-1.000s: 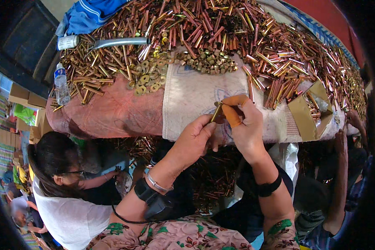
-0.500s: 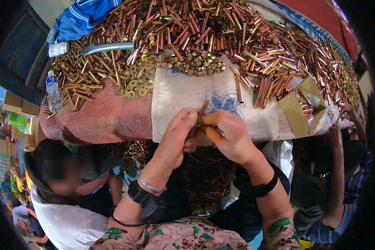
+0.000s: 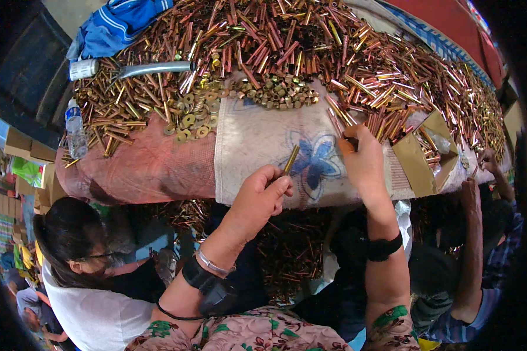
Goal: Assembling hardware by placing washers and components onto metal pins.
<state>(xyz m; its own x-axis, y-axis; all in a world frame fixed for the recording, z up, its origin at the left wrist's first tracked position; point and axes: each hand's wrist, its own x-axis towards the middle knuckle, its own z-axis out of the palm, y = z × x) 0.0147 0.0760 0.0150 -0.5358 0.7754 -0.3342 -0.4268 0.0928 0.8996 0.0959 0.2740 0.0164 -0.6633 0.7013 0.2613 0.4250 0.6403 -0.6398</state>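
My left hand (image 3: 262,196) pinches a short brass tube (image 3: 291,159) that sticks up from its fingertips over the white flowered cloth (image 3: 263,140). My right hand (image 3: 363,159) reaches forward to the edge of the big heap of brass and copper tubes (image 3: 310,47), its fingers touching tubes there; whether it grips one I cannot tell. Both wrists carry dark bands. A pile of small brass nuts (image 3: 278,93) and a pile of brass washers (image 3: 192,114) lie just beyond the cloth.
A folded cardboard box (image 3: 424,155) with tubes sits right of my right hand. A grey metal pipe (image 3: 152,69), a plastic bottle (image 3: 75,128) and a blue cloth (image 3: 114,26) lie at the left. One person sits below left, another person's arm (image 3: 471,234) reaches up at right.
My hands were together on one tube; they have parted. The left hand keeps the brass tube, the right hand has moved forward and right to the heap.
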